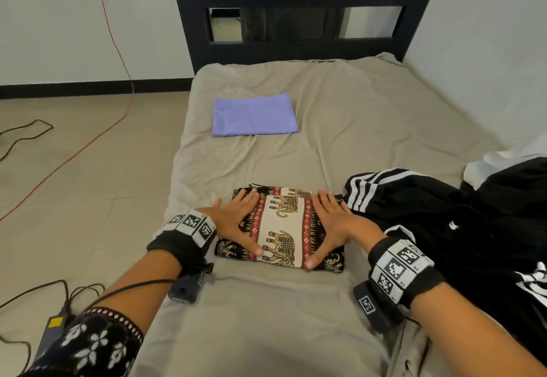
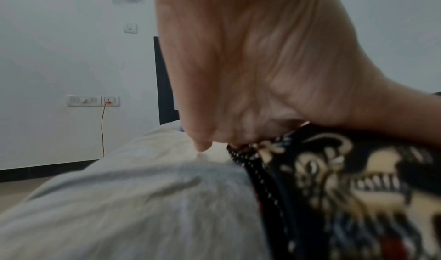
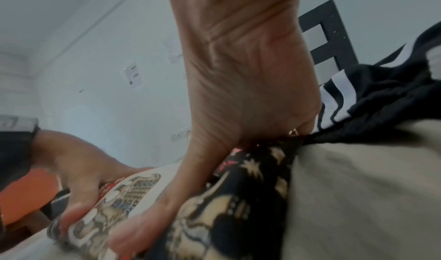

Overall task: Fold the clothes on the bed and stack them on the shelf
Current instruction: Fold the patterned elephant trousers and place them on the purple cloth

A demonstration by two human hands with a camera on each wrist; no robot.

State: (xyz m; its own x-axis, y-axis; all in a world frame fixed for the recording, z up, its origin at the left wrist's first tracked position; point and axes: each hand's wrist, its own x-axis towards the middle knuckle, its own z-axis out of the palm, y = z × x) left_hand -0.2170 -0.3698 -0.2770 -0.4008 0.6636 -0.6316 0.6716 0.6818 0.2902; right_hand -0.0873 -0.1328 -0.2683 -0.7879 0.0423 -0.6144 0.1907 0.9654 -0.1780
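Note:
A folded elephant-print garment (image 1: 285, 222) in cream, red and black lies on the beige bed sheet (image 1: 370, 128) near the front. My left hand (image 1: 236, 220) lies flat on its left side with straight, spread fingers. On its right side my right hand (image 1: 331, 222) presses down the same way. The wrist views show each palm (image 2: 250, 66) (image 3: 243, 79) on the printed cloth (image 2: 346, 188) (image 3: 214, 217). A folded lilac cloth (image 1: 254, 114) sits farther up the bed. Black clothes with white stripes (image 1: 429, 208) lie unfolded in a heap to the right.
A dark bed frame (image 1: 305, 12) stands at the head of the bed against the white wall. On the tiled floor to the left run a red cable (image 1: 118, 51) and black cables with a power adapter (image 1: 51, 329). White cloth (image 1: 509, 157) lies at the far right.

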